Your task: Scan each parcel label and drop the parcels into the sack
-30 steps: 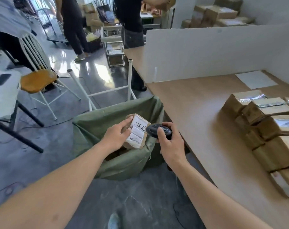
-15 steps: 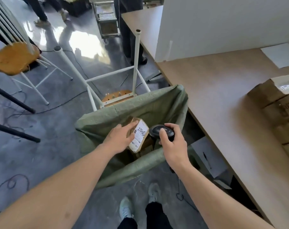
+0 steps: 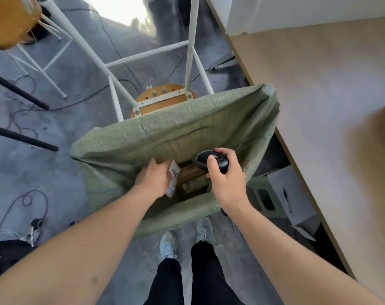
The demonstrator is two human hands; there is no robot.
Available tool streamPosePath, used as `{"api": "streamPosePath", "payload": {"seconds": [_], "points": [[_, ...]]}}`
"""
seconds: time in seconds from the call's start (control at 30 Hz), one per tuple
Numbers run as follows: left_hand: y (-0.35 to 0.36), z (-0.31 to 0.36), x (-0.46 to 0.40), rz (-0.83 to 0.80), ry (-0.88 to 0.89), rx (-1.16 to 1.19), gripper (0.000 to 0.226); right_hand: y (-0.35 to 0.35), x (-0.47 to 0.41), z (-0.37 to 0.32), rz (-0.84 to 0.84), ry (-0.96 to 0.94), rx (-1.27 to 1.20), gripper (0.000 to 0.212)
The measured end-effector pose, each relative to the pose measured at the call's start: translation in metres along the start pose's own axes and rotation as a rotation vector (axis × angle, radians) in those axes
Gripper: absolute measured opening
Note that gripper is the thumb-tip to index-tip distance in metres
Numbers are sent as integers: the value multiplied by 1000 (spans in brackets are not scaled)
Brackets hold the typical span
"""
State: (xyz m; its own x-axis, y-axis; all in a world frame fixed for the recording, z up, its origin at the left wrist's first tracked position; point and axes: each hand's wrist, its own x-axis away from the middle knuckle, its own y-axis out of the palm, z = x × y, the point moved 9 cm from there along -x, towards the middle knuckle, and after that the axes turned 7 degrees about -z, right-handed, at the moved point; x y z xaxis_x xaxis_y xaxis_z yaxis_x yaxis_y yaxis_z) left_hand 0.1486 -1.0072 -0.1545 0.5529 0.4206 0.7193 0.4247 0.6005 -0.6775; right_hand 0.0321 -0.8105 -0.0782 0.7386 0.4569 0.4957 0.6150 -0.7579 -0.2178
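1. The right hand (image 3: 225,180) curls its fingers round a black handheld scanner (image 3: 210,160), thumb lying on top, above the near right part of the sack's mouth.
2. The left hand (image 3: 155,178) reaches into the sack with its fingers bent round the edge of a cardboard parcel (image 3: 173,180); the parcel's white label faces right, and whether the grip is firm or only a touch cannot be told.
3. The parcel sits inside the mouth of the green woven sack (image 3: 187,130), just above other brown parcels (image 3: 192,179) lying deeper in it.
4. Compared with half a second ago, the left hand and parcel are lower in the sack, and the label shows more edge-on.
5. The person's grey shoes (image 3: 168,245) stand at the sack's near rim.
6. The wooden table (image 3: 319,89) runs along the right.
7. Beyond the sack, an upturned white-legged stool (image 3: 160,100) touches its far rim.
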Motion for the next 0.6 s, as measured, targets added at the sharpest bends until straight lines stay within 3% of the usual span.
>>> {"api": "streamPosePath", "payload": {"seconds": [0.6], "points": [[-42,51,48,73,162,-212,57,-17,18,-38,-14,-89,14,22]]}}
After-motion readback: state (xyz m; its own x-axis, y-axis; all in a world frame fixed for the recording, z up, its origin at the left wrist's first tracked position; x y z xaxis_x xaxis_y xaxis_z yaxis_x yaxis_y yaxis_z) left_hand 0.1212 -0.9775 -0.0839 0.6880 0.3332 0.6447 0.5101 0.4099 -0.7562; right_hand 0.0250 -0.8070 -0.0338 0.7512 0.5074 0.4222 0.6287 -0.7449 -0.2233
